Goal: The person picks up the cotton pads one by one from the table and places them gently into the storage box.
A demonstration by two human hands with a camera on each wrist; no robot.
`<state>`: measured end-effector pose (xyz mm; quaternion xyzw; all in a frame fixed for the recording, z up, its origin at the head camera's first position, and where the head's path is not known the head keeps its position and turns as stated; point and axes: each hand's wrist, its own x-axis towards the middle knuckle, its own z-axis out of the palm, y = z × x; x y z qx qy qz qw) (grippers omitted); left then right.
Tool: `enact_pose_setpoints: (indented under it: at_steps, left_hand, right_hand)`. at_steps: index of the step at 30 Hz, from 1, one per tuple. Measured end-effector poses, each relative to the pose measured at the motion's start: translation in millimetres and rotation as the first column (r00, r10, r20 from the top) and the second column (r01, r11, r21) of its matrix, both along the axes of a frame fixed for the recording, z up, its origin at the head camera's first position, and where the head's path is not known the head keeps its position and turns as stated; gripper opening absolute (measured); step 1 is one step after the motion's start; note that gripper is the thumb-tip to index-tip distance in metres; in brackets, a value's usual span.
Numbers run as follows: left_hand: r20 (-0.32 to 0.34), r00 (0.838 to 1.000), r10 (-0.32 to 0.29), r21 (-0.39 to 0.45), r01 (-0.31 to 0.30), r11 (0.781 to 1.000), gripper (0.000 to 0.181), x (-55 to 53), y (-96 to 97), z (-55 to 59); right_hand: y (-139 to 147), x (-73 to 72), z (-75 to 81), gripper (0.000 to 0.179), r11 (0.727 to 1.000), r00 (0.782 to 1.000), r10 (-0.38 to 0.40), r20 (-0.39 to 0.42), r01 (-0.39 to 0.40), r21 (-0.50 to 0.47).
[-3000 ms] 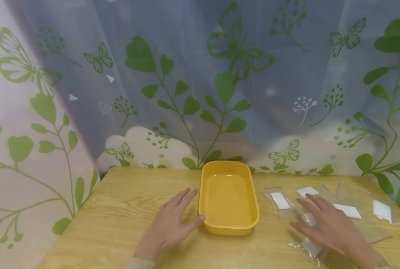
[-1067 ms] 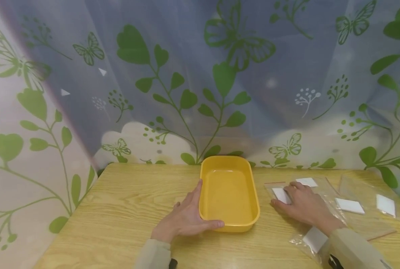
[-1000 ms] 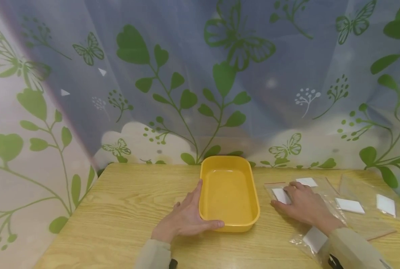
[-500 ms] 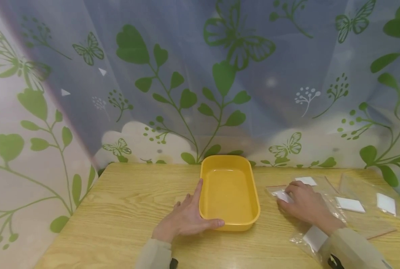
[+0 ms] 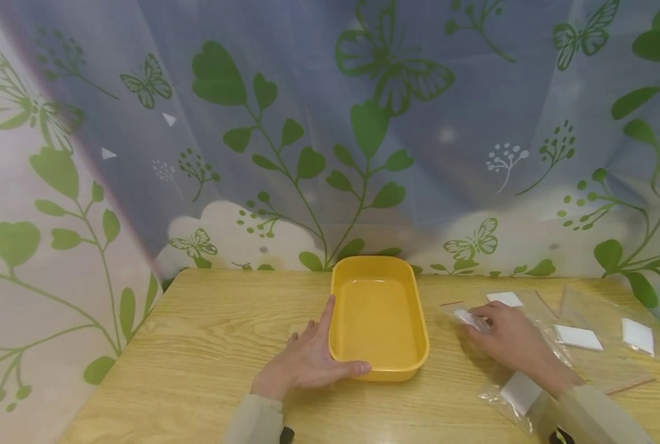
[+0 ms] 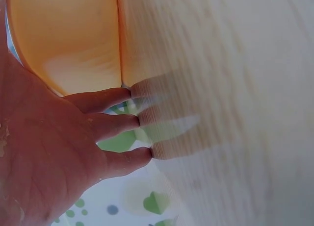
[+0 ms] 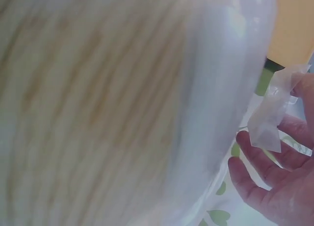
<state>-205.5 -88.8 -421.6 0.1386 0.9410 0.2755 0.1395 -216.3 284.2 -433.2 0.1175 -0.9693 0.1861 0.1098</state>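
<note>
A yellow plastic tray stands at mid-table. My left hand rests against its near left corner, the thumb along the front wall and the index finger at the left side. In the left wrist view the other fingers are extended with their tips at the tabletop. To the tray's right, my right hand pinches a small clear zip bag with a white piece in it. The right wrist view shows this bag between thumb and index finger, the other fingers spread behind.
More clear bags with white pieces lie on the right: a far bag, a middle bag, a right bag and a near bag by the right sleeve. A patterned curtain hangs behind the wooden table.
My left hand has moved onto the tray's corner. My right hand has gone left from above the other bags to the leftmost bag, which it now pinches, the bag tilted.
</note>
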Motion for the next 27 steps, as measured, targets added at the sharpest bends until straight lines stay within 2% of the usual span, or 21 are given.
enact_pose_setpoints:
  at_steps: [8, 14, 20, 27]
  left_hand:
    - [-0.012, 1.000, 0.002, 0.006, -0.001, 1.000, 0.131, 0.5, -0.1, -2.3]
    - [-0.003, 1.000, 0.003, 0.010, -0.003, 1.000, 0.131, -0.3, -0.7, -2.8]
    - [0.001, 1.000, 0.004, 0.009, -0.004, 1.000, 0.131, -1.3, -0.7, -1.6]
    - [0.012, 1.000, 0.000, 0.026, 0.000, 1.000, 0.131, -1.2, -1.9, -1.9]
  right_hand:
    - [0.9, 7.3, 6.9, 0.037, 0.998, 0.999, 0.019, -0.034, -0.021, -0.052]
    - [-1.4, 12.0, 9.4, 0.033, 0.997, 0.987, 0.051, -0.152, -0.061, -0.057]
    - [-5.3, 13.8, 11.7, 0.030, 0.993, 0.951, 0.103, -0.290, -0.117, -0.032]
    - [-10.0, 14.0, 14.8, 0.035, 0.984, 0.884, 0.161, -0.439, -0.176, 0.005]
